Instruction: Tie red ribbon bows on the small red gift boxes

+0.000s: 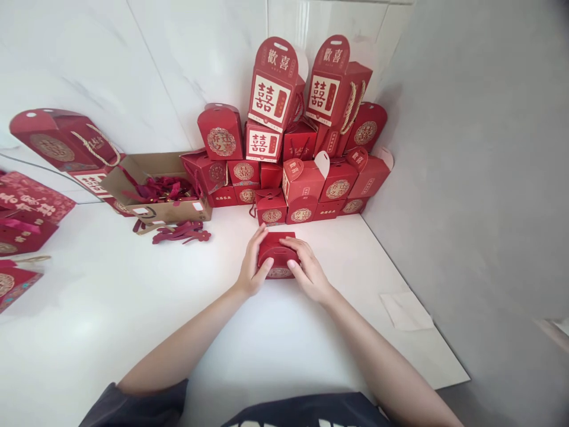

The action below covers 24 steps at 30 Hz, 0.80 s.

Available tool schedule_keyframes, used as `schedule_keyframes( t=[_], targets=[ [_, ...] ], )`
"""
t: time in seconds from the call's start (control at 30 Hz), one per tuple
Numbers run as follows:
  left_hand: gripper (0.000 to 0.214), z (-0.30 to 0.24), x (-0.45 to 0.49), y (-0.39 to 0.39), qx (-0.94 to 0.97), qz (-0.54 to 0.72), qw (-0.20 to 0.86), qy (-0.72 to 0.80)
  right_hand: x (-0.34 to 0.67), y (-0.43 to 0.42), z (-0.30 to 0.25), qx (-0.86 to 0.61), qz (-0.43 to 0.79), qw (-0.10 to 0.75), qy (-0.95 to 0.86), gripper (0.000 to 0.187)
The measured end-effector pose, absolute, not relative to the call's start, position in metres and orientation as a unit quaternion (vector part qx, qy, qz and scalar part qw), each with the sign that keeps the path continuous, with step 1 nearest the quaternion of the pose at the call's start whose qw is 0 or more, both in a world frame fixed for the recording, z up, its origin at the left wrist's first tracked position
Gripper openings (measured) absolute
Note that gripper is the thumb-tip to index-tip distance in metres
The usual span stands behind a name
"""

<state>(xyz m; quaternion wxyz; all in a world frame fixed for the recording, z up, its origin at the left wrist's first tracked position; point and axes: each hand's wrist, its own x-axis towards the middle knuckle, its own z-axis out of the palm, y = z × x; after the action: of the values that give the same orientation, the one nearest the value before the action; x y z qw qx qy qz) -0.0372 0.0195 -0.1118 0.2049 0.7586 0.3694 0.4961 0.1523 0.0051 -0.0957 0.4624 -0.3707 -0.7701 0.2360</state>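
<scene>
A small red gift box with a gold emblem on its front sits on the white table between my hands. My left hand grips its left side, the thumb at the front and the fingers along the side. On the other side, my right hand rests its fingers over the top right edge, with the thumb at the front flap. The rounded flap with a slot lies over the top of the box. My palms and some fingertips hide parts of its sides.
Just behind, stacked red gift boxes lean along the tiled wall. A cardboard box of dark red ribbons stands left, with loose ribbon pieces before it. More red boxes lie far left. A white paper lies right, near a grey wall.
</scene>
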Motion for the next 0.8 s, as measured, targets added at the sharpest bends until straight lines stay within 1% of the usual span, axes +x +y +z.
schedule_keyframes(
  t=[0.1, 0.17, 0.3, 0.4, 0.5, 0.57, 0.67, 0.73, 0.8],
  targets=[
    [0.048, -0.112, -0.036, 0.022, 0.756, 0.496, 0.192, 0.383, 0.141, 0.005, -0.103, -0.412, 0.234, 0.521, -0.71, 0.044],
    [0.042, -0.113, -0.034, 0.022, 0.751, 0.506, 0.175, 0.387, 0.135, 0.004, -0.106, -0.418, 0.231, 0.536, -0.696, 0.041],
    [0.036, -0.114, -0.03, 0.021, 0.74, 0.524, 0.151, 0.393, 0.134, 0.001, -0.111, -0.413, 0.211, 0.527, -0.712, 0.035],
    [0.036, -0.116, -0.031, 0.024, 0.743, 0.526, 0.156, 0.383, 0.141, 0.002, -0.117, -0.391, 0.189, 0.518, -0.737, 0.039],
    [0.046, -0.122, -0.034, 0.03, 0.725, 0.545, 0.201, 0.372, 0.145, 0.004, -0.121, -0.389, 0.162, 0.508, -0.752, 0.042],
    [0.054, -0.127, -0.034, 0.033, 0.7, 0.553, 0.265, 0.367, 0.145, 0.004, -0.123, -0.399, 0.147, 0.504, -0.752, 0.04],
    [0.057, -0.133, -0.034, 0.032, 0.66, 0.553, 0.347, 0.372, 0.141, 0.001, -0.126, -0.418, 0.145, 0.507, -0.74, 0.036],
    [0.058, -0.134, -0.035, 0.029, 0.651, 0.551, 0.362, 0.375, 0.139, -0.002, -0.127, -0.424, 0.159, 0.506, -0.734, 0.035],
    [0.067, -0.132, -0.037, 0.024, 0.665, 0.538, 0.373, 0.359, 0.137, -0.005, -0.127, -0.426, 0.177, 0.506, -0.729, 0.034]
  ],
)
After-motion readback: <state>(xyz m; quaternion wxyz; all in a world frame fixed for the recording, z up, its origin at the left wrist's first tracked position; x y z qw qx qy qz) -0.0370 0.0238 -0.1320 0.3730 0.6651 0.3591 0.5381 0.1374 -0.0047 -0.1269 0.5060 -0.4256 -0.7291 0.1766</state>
